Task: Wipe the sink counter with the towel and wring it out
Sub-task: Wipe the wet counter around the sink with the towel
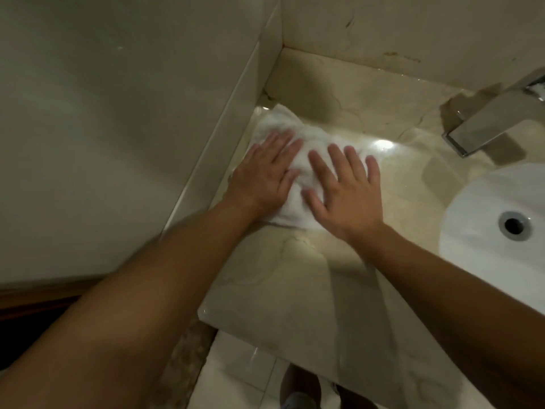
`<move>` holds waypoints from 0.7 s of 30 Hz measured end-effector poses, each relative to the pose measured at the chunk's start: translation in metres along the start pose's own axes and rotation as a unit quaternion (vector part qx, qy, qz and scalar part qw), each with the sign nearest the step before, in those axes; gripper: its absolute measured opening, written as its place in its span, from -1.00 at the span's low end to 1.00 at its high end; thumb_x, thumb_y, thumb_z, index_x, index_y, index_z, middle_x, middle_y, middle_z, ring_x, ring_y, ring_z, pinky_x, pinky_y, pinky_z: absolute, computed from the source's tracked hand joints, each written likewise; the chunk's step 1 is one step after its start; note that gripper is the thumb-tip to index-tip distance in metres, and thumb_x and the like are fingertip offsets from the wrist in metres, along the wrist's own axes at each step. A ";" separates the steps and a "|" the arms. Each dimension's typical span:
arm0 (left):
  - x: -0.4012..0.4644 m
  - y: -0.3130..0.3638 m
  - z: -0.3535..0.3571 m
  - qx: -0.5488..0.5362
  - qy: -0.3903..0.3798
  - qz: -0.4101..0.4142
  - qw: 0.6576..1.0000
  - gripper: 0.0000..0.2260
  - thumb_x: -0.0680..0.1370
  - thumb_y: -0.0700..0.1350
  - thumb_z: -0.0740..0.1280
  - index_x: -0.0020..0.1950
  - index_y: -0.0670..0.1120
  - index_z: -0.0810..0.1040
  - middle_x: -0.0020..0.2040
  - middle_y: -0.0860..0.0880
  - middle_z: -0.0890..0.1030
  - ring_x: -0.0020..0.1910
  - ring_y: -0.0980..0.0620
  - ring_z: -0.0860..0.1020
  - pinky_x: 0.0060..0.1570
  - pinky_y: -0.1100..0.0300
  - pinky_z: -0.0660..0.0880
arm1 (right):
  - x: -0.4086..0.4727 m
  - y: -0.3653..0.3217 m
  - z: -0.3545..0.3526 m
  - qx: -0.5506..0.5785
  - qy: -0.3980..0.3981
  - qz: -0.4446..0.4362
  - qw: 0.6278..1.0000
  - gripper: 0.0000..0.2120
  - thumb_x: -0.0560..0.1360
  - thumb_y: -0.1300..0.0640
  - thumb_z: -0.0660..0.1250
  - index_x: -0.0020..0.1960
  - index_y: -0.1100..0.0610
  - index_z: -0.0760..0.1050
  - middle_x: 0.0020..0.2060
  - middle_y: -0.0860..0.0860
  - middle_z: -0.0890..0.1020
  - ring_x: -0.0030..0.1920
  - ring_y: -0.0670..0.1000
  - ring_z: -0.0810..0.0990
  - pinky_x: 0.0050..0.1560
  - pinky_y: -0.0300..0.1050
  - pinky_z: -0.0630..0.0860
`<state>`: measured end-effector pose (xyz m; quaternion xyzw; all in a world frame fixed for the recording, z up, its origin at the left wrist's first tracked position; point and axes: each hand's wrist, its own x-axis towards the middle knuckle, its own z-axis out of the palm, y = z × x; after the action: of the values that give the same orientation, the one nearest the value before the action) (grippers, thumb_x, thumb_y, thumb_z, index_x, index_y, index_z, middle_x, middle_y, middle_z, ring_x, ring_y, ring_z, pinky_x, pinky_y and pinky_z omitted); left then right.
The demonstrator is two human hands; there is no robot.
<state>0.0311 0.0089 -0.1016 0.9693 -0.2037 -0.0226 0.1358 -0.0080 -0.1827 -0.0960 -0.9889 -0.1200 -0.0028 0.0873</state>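
Note:
A white towel [298, 169] lies bunched on the beige marble sink counter [298, 276], close to the left wall. My left hand [265, 175] presses flat on the towel's left part with its fingers straight and spread. Beside it, my right hand [345, 187] presses flat on the towel's right part, fingers spread too. The towel's near edge shows between and below the two hands. The counter around it looks wet and glossy.
A white round basin [486, 208] with a metal drain [514, 225] sits at the right. A chrome faucet [495, 119] reaches out above it. Tiled walls close the counter on the left and at the back. Below the counter's front edge are floor tiles and my foot [300, 391].

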 end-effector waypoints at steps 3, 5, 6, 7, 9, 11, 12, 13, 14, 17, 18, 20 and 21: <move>0.016 -0.011 0.000 -0.007 -0.002 -0.002 1.000 -0.46 0.62 0.12 -0.05 0.58 -0.04 0.18 0.58 -0.08 0.19 0.57 -0.07 0.14 0.50 -0.13 0.14 | 0.018 0.000 0.001 -0.008 -0.006 0.000 1.000 -0.37 0.60 -0.29 -0.05 0.60 -0.06 0.14 0.56 0.15 0.25 0.56 0.25 0.16 0.51 0.28 -0.04; 0.012 -0.011 0.002 -0.004 0.002 -0.007 1.000 -0.46 0.62 0.12 -0.04 0.57 -0.04 0.19 0.58 -0.08 0.20 0.56 -0.07 0.16 0.48 -0.11 0.17 | 0.013 -0.001 0.002 -0.015 -0.005 -0.003 1.000 -0.38 0.61 -0.27 -0.05 0.60 -0.04 0.15 0.56 0.16 0.25 0.56 0.25 0.16 0.51 0.27 -0.05; 0.007 -0.009 0.002 -0.001 0.010 -0.012 1.000 -0.47 0.63 0.11 -0.04 0.57 -0.05 0.21 0.57 -0.08 0.22 0.55 -0.07 0.18 0.48 -0.10 0.18 | 0.009 -0.003 0.003 -0.018 -0.001 -0.004 1.000 -0.39 0.62 -0.26 -0.04 0.60 -0.03 0.16 0.55 0.16 0.26 0.55 0.25 0.17 0.51 0.28 -0.04; 0.000 -0.007 0.001 0.002 0.018 -0.018 1.000 -0.48 0.63 0.11 -0.03 0.57 -0.04 0.22 0.57 -0.08 0.23 0.55 -0.07 0.19 0.47 -0.09 0.20 | 0.003 -0.006 0.003 -0.020 0.002 -0.006 1.000 -0.40 0.62 -0.25 -0.04 0.59 -0.03 0.18 0.55 0.17 0.27 0.55 0.25 0.18 0.51 0.28 -0.03; -0.018 -0.002 0.002 0.003 0.022 -0.027 0.999 -0.49 0.63 0.10 -0.02 0.56 -0.04 0.23 0.56 -0.07 0.24 0.54 -0.07 0.21 0.47 -0.07 0.20 | -0.009 -0.013 0.004 -0.019 0.003 -0.016 1.000 -0.40 0.62 -0.24 -0.03 0.58 -0.01 0.21 0.54 0.18 0.29 0.54 0.26 0.21 0.50 0.29 0.00; -0.038 0.001 0.003 0.002 0.032 -0.028 0.999 -0.50 0.63 0.09 0.00 0.54 -0.06 0.28 0.55 -0.08 0.28 0.52 -0.08 0.26 0.45 -0.08 0.25 | -0.023 -0.019 0.005 -0.010 0.009 -0.030 0.999 -0.41 0.62 -0.23 0.00 0.57 0.00 0.24 0.52 0.20 0.31 0.52 0.28 0.25 0.48 0.31 0.04; -0.048 0.003 0.003 0.003 0.039 -0.026 0.999 -0.51 0.64 0.08 0.02 0.53 -0.07 0.30 0.54 -0.09 0.30 0.51 -0.09 0.27 0.43 -0.08 0.27 | -0.031 -0.023 0.006 -0.005 0.018 -0.038 0.999 -0.41 0.62 -0.22 0.03 0.56 0.02 0.27 0.51 0.21 0.33 0.50 0.29 0.27 0.47 0.32 0.06; -0.058 0.003 0.004 0.004 0.044 -0.026 0.999 -0.51 0.64 0.07 0.02 0.53 -0.07 0.30 0.53 -0.09 0.31 0.51 -0.09 0.28 0.42 -0.07 0.28 | -0.039 -0.026 0.007 -0.002 0.027 -0.045 0.999 -0.42 0.62 -0.22 0.06 0.55 0.02 0.30 0.49 0.22 0.35 0.49 0.29 0.30 0.45 0.33 0.08; -0.067 0.005 0.005 0.005 0.047 -0.028 0.998 -0.52 0.64 0.07 0.03 0.53 -0.07 0.30 0.53 -0.09 0.31 0.51 -0.09 0.28 0.42 -0.06 0.28 | -0.046 -0.028 0.009 -0.001 0.033 -0.053 0.998 -0.43 0.62 -0.21 0.08 0.54 0.03 0.32 0.49 0.22 0.36 0.47 0.30 0.31 0.45 0.33 0.10; -0.095 0.012 0.009 0.003 0.063 -0.041 0.997 -0.52 0.64 0.04 0.05 0.53 -0.09 0.30 0.53 -0.11 0.31 0.52 -0.09 0.27 0.42 -0.08 0.30 | -0.063 -0.033 0.012 0.005 0.036 -0.079 0.996 -0.44 0.61 -0.21 0.11 0.52 0.03 0.36 0.47 0.22 0.39 0.45 0.31 0.35 0.44 0.34 0.12; -0.103 0.015 0.011 0.004 0.068 -0.045 0.997 -0.53 0.64 0.04 0.06 0.53 -0.10 0.30 0.53 -0.12 0.31 0.51 -0.09 0.27 0.41 -0.10 0.30 | -0.066 -0.034 0.012 0.004 0.031 -0.090 0.995 -0.43 0.60 -0.22 0.10 0.51 0.03 0.36 0.47 0.22 0.39 0.45 0.31 0.35 0.44 0.33 0.12; -0.112 0.017 0.013 0.006 0.075 -0.050 0.996 -0.53 0.65 0.03 0.07 0.52 -0.11 0.30 0.52 -0.14 0.32 0.51 -0.11 0.28 0.40 -0.13 0.32 | -0.068 -0.033 0.010 -0.006 0.011 -0.108 0.994 -0.40 0.59 -0.25 0.06 0.53 0.01 0.33 0.47 0.21 0.38 0.45 0.30 0.35 0.44 0.32 0.10; -0.113 0.017 0.013 0.006 0.075 -0.052 0.996 -0.53 0.65 0.03 0.07 0.52 -0.12 0.30 0.52 -0.14 0.32 0.51 -0.11 0.28 0.39 -0.14 0.32 | -0.066 -0.031 0.008 -0.010 -0.002 -0.114 0.993 -0.38 0.58 -0.27 0.03 0.54 0.00 0.31 0.49 0.20 0.37 0.46 0.29 0.33 0.45 0.31 0.09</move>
<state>-0.0807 0.0355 -0.1110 0.9784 -0.1424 0.0446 0.1432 -0.0793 -0.1667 -0.1004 -0.9697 -0.2320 -0.0118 0.0760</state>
